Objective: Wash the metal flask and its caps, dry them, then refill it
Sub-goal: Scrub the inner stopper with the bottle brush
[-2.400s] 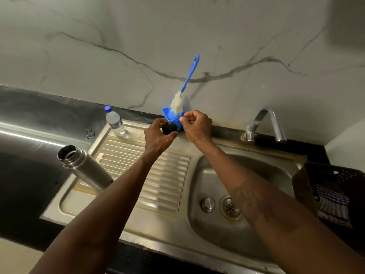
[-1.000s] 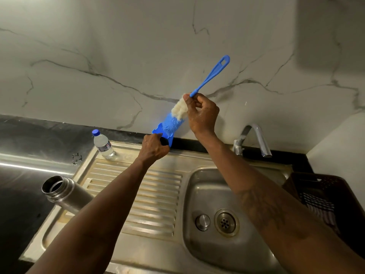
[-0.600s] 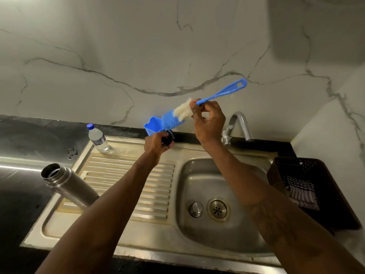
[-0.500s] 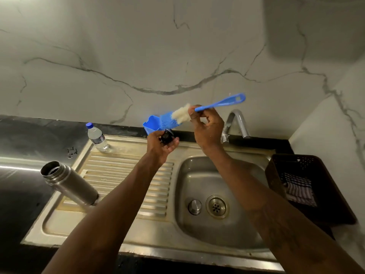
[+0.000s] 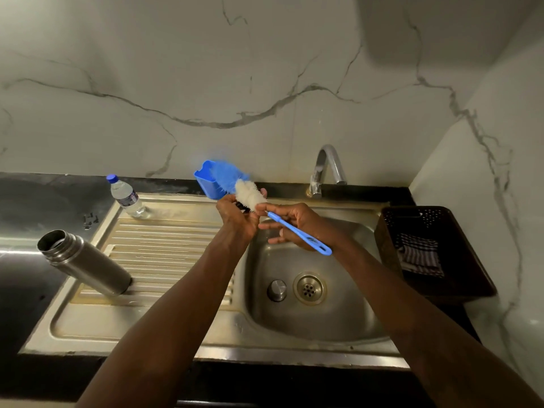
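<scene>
Flask [image 5: 84, 262] lay on its side, mouth open, on the drainboard [image 5: 164, 245], well left of the two hands and nearer the person than they were. Neither hand touched it.

What had changed was the brush [image 5: 297, 233]. A couple of seconds before, it stood head-down in the blue holder [image 5: 206, 182] with its handle up against the wall. The right hand [image 5: 294, 226] had since lifted it out and swung it over. Its handle now pointed down and to the right across that hand, above the sink [image 5: 323, 325], and the white bristle head lay at the top of the left hand [image 5: 235, 217]. The holder was left just behind the hands.

The right hand pinched the handle near the bristles between thumb and forefinger, its other fingers loosely spread below. The left hand was curled round the small dark cap [image 5: 242, 205], which it had held throughout. Only a sliver of the cap showed between the fingers, right under the bristles and seemingly touching them, though blur on the bristles left the exact contact uncertain.

By my reading, fetching the tool was over and scrubbing a cap was starting, with the flask body not yet washed. No water showed at the tap [image 5: 326, 164], back and right of the grip, so wetting and rinsing likely remained.
</scene>
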`<state>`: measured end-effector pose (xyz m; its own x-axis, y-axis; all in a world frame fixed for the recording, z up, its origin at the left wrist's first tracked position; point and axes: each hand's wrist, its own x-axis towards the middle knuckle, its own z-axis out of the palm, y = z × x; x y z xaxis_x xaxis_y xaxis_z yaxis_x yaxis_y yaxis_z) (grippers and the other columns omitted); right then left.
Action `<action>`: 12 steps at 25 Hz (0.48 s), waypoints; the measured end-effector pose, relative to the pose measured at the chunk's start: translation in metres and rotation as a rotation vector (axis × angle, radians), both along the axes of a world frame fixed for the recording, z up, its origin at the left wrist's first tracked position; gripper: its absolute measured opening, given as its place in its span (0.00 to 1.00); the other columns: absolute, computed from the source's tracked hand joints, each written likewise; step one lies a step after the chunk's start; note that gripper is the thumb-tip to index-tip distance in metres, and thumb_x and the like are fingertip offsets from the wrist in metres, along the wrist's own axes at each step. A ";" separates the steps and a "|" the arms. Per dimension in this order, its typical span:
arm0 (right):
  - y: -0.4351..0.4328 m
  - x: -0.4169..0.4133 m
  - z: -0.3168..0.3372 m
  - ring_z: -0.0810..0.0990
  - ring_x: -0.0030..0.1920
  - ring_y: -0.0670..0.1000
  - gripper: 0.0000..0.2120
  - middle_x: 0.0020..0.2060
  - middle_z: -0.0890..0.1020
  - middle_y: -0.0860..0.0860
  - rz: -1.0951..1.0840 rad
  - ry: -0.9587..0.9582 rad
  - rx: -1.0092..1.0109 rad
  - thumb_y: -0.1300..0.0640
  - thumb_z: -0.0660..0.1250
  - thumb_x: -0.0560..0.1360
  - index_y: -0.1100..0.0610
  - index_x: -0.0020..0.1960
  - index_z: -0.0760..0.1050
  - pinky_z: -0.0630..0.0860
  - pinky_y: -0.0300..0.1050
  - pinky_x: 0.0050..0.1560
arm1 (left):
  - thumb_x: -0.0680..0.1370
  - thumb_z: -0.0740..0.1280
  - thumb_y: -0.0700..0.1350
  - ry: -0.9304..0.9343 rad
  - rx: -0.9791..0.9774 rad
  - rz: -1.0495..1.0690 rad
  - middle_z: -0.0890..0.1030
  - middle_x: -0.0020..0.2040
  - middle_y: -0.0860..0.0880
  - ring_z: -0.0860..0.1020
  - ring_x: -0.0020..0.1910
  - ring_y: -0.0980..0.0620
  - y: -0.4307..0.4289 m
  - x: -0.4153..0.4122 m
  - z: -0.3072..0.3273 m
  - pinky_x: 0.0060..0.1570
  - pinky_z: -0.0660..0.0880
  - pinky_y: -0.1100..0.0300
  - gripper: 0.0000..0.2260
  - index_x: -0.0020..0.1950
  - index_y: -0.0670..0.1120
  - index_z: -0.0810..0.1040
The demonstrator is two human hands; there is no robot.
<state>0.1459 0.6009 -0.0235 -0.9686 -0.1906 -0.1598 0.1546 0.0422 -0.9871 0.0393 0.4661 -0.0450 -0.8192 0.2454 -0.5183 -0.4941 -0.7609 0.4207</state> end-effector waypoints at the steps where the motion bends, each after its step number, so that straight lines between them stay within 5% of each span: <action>1: 0.002 0.001 0.004 0.81 0.65 0.52 0.24 0.70 0.77 0.56 0.040 -0.044 0.001 0.70 0.64 0.81 0.53 0.73 0.74 0.80 0.57 0.63 | 0.83 0.56 0.46 -0.022 -0.012 0.017 0.82 0.53 0.41 0.84 0.57 0.39 0.003 0.003 -0.001 0.46 0.84 0.51 0.12 0.57 0.42 0.77; 4: 0.010 0.004 0.008 0.81 0.66 0.52 0.26 0.70 0.78 0.56 0.148 -0.079 0.107 0.74 0.61 0.81 0.56 0.75 0.71 0.81 0.50 0.62 | 0.85 0.54 0.54 -0.028 -0.044 0.054 0.76 0.38 0.47 0.80 0.38 0.51 0.014 0.008 -0.003 0.35 0.78 0.59 0.16 0.50 0.45 0.73; 6: 0.016 0.008 0.006 0.82 0.63 0.58 0.23 0.66 0.80 0.59 0.099 -0.193 -0.044 0.74 0.54 0.81 0.63 0.73 0.73 0.80 0.55 0.63 | 0.84 0.55 0.54 -0.039 -0.096 0.080 0.73 0.31 0.49 0.75 0.30 0.53 0.021 0.009 -0.005 0.29 0.73 0.63 0.15 0.46 0.46 0.72; 9: 0.015 0.003 0.003 0.86 0.48 0.63 0.16 0.51 0.85 0.66 -0.177 -0.216 -0.097 0.56 0.64 0.83 0.69 0.60 0.77 0.80 0.67 0.58 | 0.80 0.59 0.49 -0.005 -0.213 0.058 0.76 0.31 0.47 0.76 0.31 0.49 0.030 0.007 -0.010 0.31 0.73 0.59 0.11 0.43 0.45 0.75; 12: 0.004 -0.010 0.002 0.85 0.34 0.56 0.25 0.40 0.86 0.60 -0.418 -0.162 0.253 0.40 0.75 0.74 0.60 0.51 0.71 0.85 0.56 0.40 | 0.72 0.62 0.45 0.103 -0.388 -0.074 0.79 0.37 0.45 0.79 0.38 0.45 0.039 0.013 -0.015 0.37 0.75 0.56 0.08 0.47 0.44 0.77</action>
<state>0.1356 0.6048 -0.0215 -0.9125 0.2721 -0.3053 0.3597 0.1787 -0.9158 0.0526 0.5048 -0.0596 -0.8593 0.1081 -0.4999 -0.4817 -0.4997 0.7199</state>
